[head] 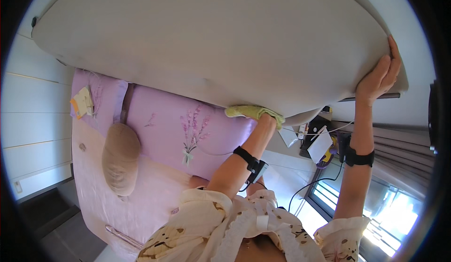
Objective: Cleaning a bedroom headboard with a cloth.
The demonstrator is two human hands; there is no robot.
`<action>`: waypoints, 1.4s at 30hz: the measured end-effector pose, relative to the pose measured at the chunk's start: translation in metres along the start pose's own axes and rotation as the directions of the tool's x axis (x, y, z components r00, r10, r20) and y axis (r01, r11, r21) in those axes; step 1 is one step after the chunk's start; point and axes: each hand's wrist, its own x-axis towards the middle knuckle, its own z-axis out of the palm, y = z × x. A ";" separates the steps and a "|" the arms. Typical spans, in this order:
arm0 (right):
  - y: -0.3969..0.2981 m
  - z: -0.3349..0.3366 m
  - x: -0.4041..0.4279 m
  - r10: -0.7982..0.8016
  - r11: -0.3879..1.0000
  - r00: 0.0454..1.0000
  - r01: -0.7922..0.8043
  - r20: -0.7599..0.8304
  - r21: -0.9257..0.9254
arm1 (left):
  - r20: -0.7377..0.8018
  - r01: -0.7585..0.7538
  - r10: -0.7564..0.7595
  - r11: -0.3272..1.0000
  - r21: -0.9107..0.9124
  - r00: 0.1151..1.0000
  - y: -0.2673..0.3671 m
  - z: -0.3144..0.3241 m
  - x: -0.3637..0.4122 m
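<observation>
A yellow-green cloth (252, 112) lies along the lower edge of a large grey-beige padded headboard (211, 40). My left hand (268, 118) is on this cloth, with its fingers mostly hidden by the folds and the headboard. At the headboard's right end, my right hand (381, 71) rests around the side edge. Its thumb is on the front face and its fingers lie along the side. Just below the cloth, a lilac pillow (165, 117) with a printed lavender bunch leans against the headboard.
A tan cushion (121, 159) lies on the pink bed sheet (155, 205). Tissues in a packet (83, 103) rest on another lilac pillow (100, 89). A bedside table (283, 158) holds several items, and a white cable (317, 132) crosses above it. Curtains (398, 156) hang beside a bright window (391, 212).
</observation>
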 end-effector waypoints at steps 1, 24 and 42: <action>-0.001 0.001 -0.001 -0.002 1.000 1.000 0.002 0.003 -0.001 | 0.017 0.001 -0.001 1.000 0.008 1.000 -0.005 0.001 -0.009; 0.012 -0.006 -0.004 0.108 0.991 0.988 -0.098 0.112 -0.087 | -0.193 -0.221 0.198 0.970 -0.105 0.961 0.090 -0.131 0.290; 0.023 -0.004 -0.002 0.097 0.991 0.991 -0.087 0.095 -0.102 | -0.070 -0.444 0.490 0.709 -0.548 0.869 0.185 -0.161 0.327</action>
